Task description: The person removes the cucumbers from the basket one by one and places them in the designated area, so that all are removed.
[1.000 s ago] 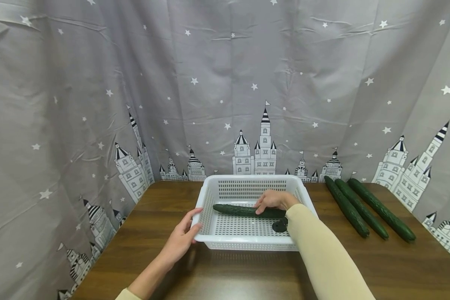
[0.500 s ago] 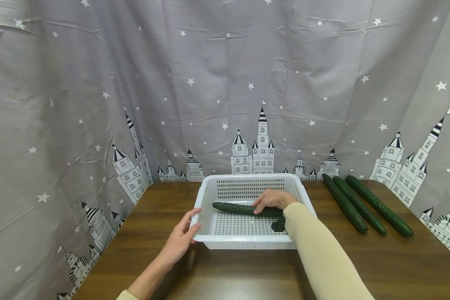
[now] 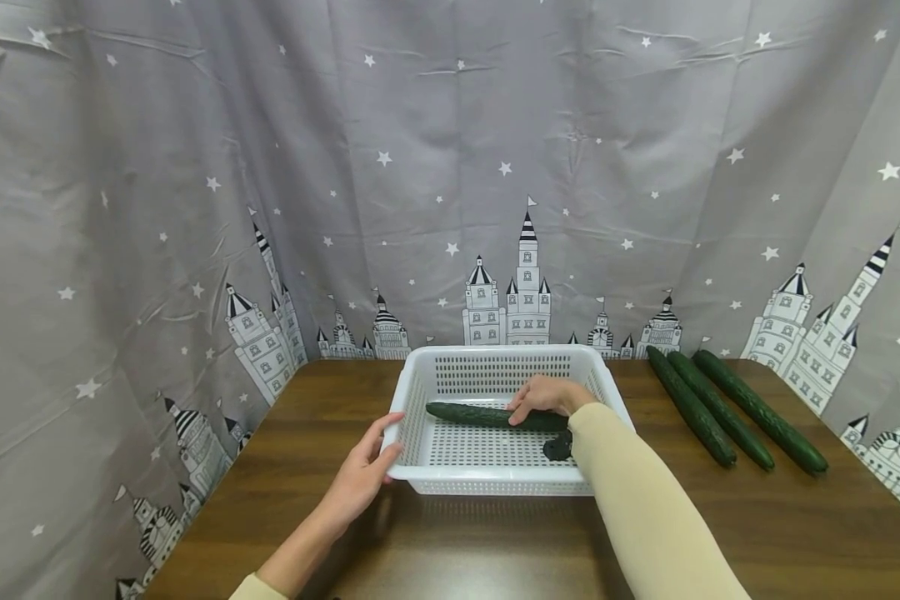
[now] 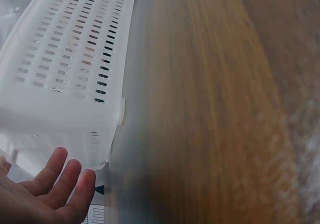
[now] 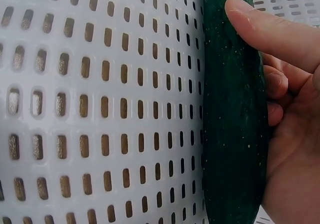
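A white perforated plastic basket [image 3: 487, 475] stands on the wooden table, a long dark green cucumber [image 3: 461, 414] lying crosswise inside. My right hand [image 3: 543, 397] reaches over the right side and grips the cucumber near its middle. In the right wrist view the thumb [image 5: 270, 31] lies on top of the cucumber [image 5: 234, 114], while the fingers curl around its far side. At the basket's left end, my left hand [image 3: 365, 467] holds the rim. Its fingers [image 4: 59, 184] show below the outer wall [image 4: 70, 58] in the left wrist view.
Three more cucumbers [image 3: 727, 408] lie side by side on the table [image 3: 495, 550], right of the basket. A black device [image 3: 557, 447] sits under my right wrist. Behind the table hangs a grey curtain [image 3: 450, 183] printed with stars and castles.
The view shifts slightly with the head. Both hands keep their places on the basket and the cucumber.
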